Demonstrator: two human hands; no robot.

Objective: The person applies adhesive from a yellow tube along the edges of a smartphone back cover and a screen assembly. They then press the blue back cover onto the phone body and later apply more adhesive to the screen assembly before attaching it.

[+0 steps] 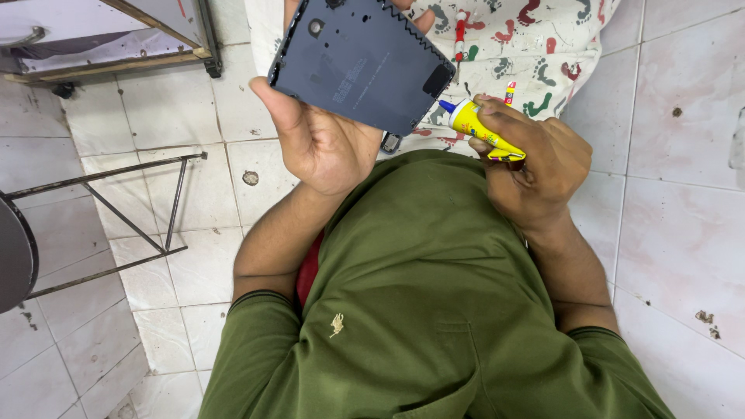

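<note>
Left hand (326,140) grips dark blue phone back panel (361,58), inner side up, holes visible. Right hand (535,167) pinches yellow glue tube (483,132), blue nozzle at panel edge. White tiled floor (194,256), footprint-print cloth (535,46) underneath.

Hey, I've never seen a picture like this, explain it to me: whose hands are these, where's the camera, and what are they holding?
One picture, taken by a camera worn on a person's head, looking down their own green shirt. No machine here, only two bare hands. The left hand holds up a dark flat phone back panel with holes and a notched edge. The right hand grips a small yellow glue tube, its blue nozzle pointing at the panel's corner. Beyond the hands lies a white cloth printed with footprints, on a pale tiled floor. A metal frame stands at left.
</note>
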